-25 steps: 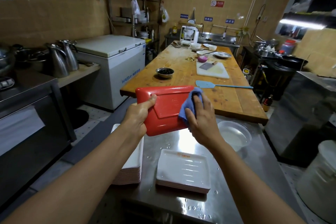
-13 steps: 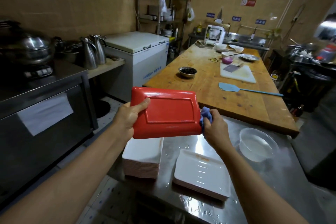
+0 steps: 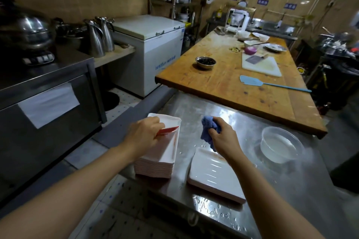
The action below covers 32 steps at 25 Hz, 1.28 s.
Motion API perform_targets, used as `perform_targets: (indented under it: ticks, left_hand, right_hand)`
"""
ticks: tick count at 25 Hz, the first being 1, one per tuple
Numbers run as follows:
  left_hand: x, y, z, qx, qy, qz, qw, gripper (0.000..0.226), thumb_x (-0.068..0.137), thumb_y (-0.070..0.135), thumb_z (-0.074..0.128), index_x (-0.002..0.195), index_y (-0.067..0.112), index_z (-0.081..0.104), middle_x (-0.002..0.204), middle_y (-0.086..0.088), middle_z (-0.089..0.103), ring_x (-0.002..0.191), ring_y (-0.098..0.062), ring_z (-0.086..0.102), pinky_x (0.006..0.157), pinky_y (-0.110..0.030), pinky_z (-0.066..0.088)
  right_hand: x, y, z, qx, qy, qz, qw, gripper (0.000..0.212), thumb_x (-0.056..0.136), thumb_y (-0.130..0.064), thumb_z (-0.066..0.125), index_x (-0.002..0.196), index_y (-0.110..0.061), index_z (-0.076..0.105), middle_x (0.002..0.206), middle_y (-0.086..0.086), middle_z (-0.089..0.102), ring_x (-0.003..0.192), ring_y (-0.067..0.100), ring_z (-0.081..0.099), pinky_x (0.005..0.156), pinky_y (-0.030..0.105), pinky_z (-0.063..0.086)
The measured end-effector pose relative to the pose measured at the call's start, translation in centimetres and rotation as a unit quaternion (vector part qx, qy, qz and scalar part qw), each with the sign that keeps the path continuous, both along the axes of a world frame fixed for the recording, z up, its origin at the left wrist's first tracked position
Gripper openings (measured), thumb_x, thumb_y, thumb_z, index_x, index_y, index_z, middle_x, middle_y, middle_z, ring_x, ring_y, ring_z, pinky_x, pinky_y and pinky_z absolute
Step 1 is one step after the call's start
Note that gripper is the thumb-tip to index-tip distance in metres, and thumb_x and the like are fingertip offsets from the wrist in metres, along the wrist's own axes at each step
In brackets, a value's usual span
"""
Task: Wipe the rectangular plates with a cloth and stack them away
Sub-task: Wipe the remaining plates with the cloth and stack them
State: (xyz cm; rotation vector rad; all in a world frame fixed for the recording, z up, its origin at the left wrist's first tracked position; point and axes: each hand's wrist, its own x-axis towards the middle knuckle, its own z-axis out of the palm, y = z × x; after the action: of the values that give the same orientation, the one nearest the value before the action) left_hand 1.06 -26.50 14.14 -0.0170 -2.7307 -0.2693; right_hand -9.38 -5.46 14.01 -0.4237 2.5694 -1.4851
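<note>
Since half-second-earlier frame: red-backed plate (image 3: 168, 129) dropped from chest height onto tall stack (image 3: 157, 161) at steel counter (image 3: 291, 190) edge. Left hand (image 3: 142, 135) gripped plate edge; right hand (image 3: 223, 137) bunched blue cloth (image 3: 208, 129), off plate. Risk: stack overhangs edge; skewed release could tip it. Low stack (image 3: 213, 172) unwiped.

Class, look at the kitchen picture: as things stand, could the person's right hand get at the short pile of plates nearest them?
Probably yes: the right hand hovers just above the short pile of plates, nothing between, though it already grips the blue cloth.
</note>
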Motion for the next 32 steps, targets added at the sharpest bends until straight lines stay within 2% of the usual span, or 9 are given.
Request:
perform_targets:
  ticks: [4, 9, 11, 14, 19, 23, 26, 29, 32]
  left_hand:
    - [0.4, 1.1, -1.8, -0.097, -0.011, -0.033, 0.995, 0.023, 0.053, -0.003, 0.079, 0.059, 0.008, 0.06, 0.06, -0.006, 0.053, 0.054, -0.024, 0.055, 0.034, -0.025, 0.035]
    - [0.9, 2.3, -3.6, -0.152, 0.031, -0.044, 0.987, 0.023, 0.065, -0.001, 0.04, 0.047, 0.01, 0.05, 0.05, -0.004, 0.047, 0.043, -0.023, 0.048, 0.031, -0.018, 0.023]
    - [1.0, 2.6, -4.7, -0.164, 0.017, -0.047, 0.985, 0.02, 0.061, -0.001, 0.052, 0.046, 0.011, 0.05, 0.049, -0.004, 0.046, 0.041, -0.022, 0.047, 0.03, -0.018, 0.023]
    - [1.2, 2.5, -6.5, -0.168, -0.038, -0.037, 0.984, 0.035, 0.039, -0.01, 0.078, 0.046, 0.011, 0.05, 0.049, -0.004, 0.047, 0.042, -0.021, 0.047, 0.029, -0.017, 0.025]
    - [1.2, 1.9, -8.0, -0.153, -0.085, -0.002, 0.985, 0.045, 0.021, -0.008, 0.084, 0.042, 0.01, 0.049, 0.047, -0.003, 0.046, 0.038, -0.02, 0.045, 0.029, -0.015, 0.024]
    - [0.6, 1.6, -8.0, -0.14, -0.099, -0.022, 0.985, 0.056, 0.013, 0.02, 0.095, 0.044, 0.009, 0.05, 0.049, -0.004, 0.048, 0.039, -0.02, 0.047, 0.03, -0.015, 0.027]
    - [0.0, 1.1, -8.4, -0.148, -0.118, -0.004, 0.982, 0.057, 0.036, 0.05, 0.09, 0.058, 0.008, 0.058, 0.063, -0.006, 0.055, 0.053, -0.021, 0.054, 0.035, -0.023, 0.036]
    - [-0.2, 0.8, -9.1, -0.142, -0.15, 0.037, 0.978, 0.059, 0.07, 0.064, 0.064, 0.085, 0.007, 0.061, 0.091, -0.008, 0.057, 0.081, -0.025, 0.055, 0.053, -0.032, 0.042]
    - [-0.9, 1.7, -8.5, -0.153, -0.182, 0.094, 0.967, 0.066, 0.08, 0.072, 0.039, 0.097, 0.012, 0.06, 0.104, -0.004, 0.054, 0.096, -0.022, 0.05, 0.059, -0.031, 0.038]
  right_hand:
    - [0.1, 0.6, -1.0, 0.012, 0.003, -0.011, 1.0, 0.028, 0.092, -0.007, 0.046, 0.114, -0.021, 0.057, 0.075, -0.004, 0.061, 0.056, 0.009, 0.056, 0.038, 0.012, 0.039]
    - [0.0, 1.1, -1.9, 0.011, -0.001, -0.021, 1.0, 0.029, 0.091, -0.007, 0.045, 0.112, -0.021, 0.058, 0.077, 0.007, 0.065, 0.051, 0.014, 0.056, 0.04, 0.016, 0.04]
    - [0.2, 1.3, -2.4, 0.008, -0.006, -0.017, 1.0, 0.028, 0.09, -0.007, 0.045, 0.109, -0.022, 0.059, 0.073, 0.007, 0.067, 0.049, 0.015, 0.055, 0.043, 0.02, 0.042]
    - [0.4, 1.6, -3.1, 0.009, -0.016, -0.015, 1.0, 0.027, 0.09, -0.007, 0.044, 0.107, -0.024, 0.058, 0.071, 0.007, 0.067, 0.048, 0.014, 0.053, 0.045, 0.023, 0.043]
    - [0.4, 2.0, -4.0, 0.003, -0.035, -0.017, 0.999, 0.026, 0.09, -0.008, 0.045, 0.102, -0.026, 0.059, 0.071, 0.006, 0.068, 0.05, 0.016, 0.053, 0.046, 0.025, 0.043]
    - [0.2, 2.0, -4.6, -0.005, -0.044, -0.021, 0.999, 0.027, 0.09, -0.007, 0.044, 0.1, -0.027, 0.058, 0.063, 0.001, 0.065, 0.046, 0.013, 0.051, 0.043, 0.023, 0.042]
    - [0.0, 2.0, -5.0, -0.018, -0.053, -0.023, 0.998, 0.027, 0.089, -0.005, 0.044, 0.1, -0.025, 0.059, 0.058, -0.001, 0.064, 0.041, 0.009, 0.047, 0.04, 0.02, 0.038]
    - [-0.2, 2.3, -5.5, -0.031, -0.063, -0.024, 0.997, 0.027, 0.089, -0.005, 0.043, 0.098, -0.023, 0.061, 0.057, -0.001, 0.065, 0.041, 0.008, 0.046, 0.039, 0.02, 0.037]
    - [-0.3, 2.8, -6.0, -0.031, -0.069, -0.026, 0.997, 0.027, 0.088, -0.005, 0.042, 0.092, -0.025, 0.06, 0.053, -0.005, 0.063, 0.039, 0.004, 0.045, 0.038, 0.018, 0.038]
